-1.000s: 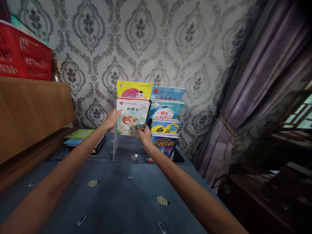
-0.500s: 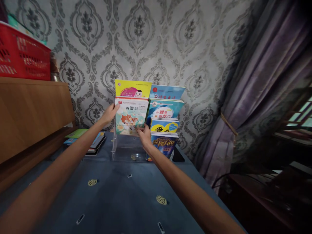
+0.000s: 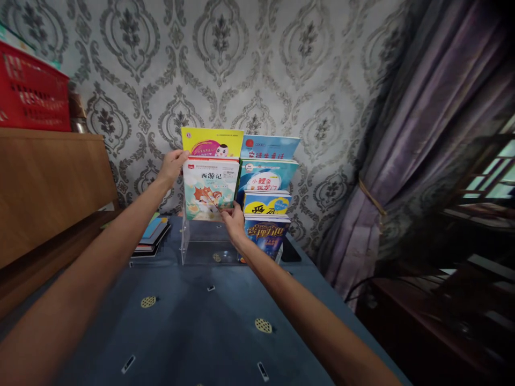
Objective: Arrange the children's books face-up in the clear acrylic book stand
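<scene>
A clear acrylic tiered rack (image 3: 193, 249) stands at the back of a blue table, filled with children's books. In its left column a white-and-green book with a fox picture (image 3: 210, 187) sits in front of a yellow book (image 3: 211, 142). My left hand (image 3: 172, 165) grips the upper left corner of the fox book, fingers curled round its edge. My right hand (image 3: 233, 220) pinches the same book at its lower right corner. The right column holds several blue and yellow books (image 3: 267, 182), stepped one above another.
A loose stack of books (image 3: 151, 238) lies flat on the blue cloth (image 3: 193, 321) left of the rack. A wooden cabinet (image 3: 48, 187) with a red basket (image 3: 30, 94) on top stands at the left. A purple curtain (image 3: 422, 134) hangs at the right, by the table's edge.
My left hand has slid up the fox book's left edge to its top corner. My right hand stays at the lower right corner. The view has shifted slightly.
</scene>
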`<state>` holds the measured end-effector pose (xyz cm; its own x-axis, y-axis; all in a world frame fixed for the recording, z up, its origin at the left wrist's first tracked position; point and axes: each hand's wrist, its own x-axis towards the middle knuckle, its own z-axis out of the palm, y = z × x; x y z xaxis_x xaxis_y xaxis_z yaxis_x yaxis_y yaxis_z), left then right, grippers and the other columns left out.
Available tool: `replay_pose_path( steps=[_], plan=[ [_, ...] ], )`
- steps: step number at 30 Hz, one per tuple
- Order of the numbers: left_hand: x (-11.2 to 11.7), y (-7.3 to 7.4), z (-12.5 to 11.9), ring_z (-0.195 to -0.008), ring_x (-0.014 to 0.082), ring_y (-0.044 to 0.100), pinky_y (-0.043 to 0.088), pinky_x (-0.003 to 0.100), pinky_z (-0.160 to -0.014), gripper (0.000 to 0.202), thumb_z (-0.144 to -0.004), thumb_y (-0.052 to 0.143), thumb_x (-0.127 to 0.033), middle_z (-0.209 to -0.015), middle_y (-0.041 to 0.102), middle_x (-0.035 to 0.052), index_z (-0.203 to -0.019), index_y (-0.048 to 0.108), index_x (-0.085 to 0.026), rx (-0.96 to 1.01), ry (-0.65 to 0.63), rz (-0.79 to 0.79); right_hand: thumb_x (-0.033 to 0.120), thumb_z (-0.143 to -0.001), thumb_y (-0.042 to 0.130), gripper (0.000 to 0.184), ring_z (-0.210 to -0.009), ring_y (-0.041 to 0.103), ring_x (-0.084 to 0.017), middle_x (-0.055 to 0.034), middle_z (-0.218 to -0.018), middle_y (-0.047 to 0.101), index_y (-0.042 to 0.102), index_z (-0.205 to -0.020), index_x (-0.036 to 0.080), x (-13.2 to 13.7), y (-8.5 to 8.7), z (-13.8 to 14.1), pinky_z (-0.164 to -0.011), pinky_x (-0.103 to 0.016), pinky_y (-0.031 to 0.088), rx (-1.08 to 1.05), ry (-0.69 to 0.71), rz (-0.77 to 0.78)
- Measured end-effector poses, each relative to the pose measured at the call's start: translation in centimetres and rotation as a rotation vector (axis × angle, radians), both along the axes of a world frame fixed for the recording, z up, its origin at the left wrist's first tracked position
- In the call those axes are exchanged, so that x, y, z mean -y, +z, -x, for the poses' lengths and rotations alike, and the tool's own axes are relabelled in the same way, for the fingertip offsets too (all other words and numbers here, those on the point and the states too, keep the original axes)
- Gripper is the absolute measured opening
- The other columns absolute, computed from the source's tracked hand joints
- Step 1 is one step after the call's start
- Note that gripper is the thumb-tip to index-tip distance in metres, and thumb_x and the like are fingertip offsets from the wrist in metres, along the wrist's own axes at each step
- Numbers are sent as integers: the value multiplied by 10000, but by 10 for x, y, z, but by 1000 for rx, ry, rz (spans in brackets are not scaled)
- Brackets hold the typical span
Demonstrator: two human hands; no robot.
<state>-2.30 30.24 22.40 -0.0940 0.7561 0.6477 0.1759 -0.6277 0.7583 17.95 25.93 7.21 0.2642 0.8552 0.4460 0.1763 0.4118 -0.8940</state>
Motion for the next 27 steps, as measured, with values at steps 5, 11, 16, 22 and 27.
replay_pose_path(
  steps=[5,11,16,22,27],
  plan=[
    [-7,0,-3,-640,155,590,504,243,-594,184,-860,576,-361,-653,554,-19,-776,532,-203,85,7,6,189,-733,583,592,-851,685,-228,-10,-842,712,529,-1322,174,1,-2,0,-835,-333,518,2,-8,-3],
    [-4,-2,-4,-644,163,589,508,256,-582,207,-878,557,-376,-638,533,-24,-765,509,-209,83,-9,20,176,-742,576,611,-860,678,-226,-27,-866,707,504,-1348,144,1,0,1,-831,-332,517,-16,6,6],
    [5,-9,-2,-709,184,612,521,282,-647,382,-944,454,-548,-691,596,16,-792,539,-208,-35,61,-57,164,-742,591,605,-874,672,-219,-26,-867,710,513,-1341,137,1,0,1,-856,-323,503,-9,-3,14],
    [24,2,-8,-975,253,608,491,372,-885,286,-992,431,-417,-964,675,99,-963,599,-187,-500,671,-369,154,-735,599,592,-850,674,-210,-1,-843,716,534,-1323,176,-2,-4,0,-827,-312,504,-6,-1,5],
    [43,19,-39,-1088,274,564,450,401,-960,276,-1011,439,-350,-1126,648,120,-1112,615,-163,-975,716,-671,154,-736,607,651,-869,675,-214,-12,-877,722,490,-1377,157,-5,-8,3,-853,-324,505,-23,23,-21]
  ],
)
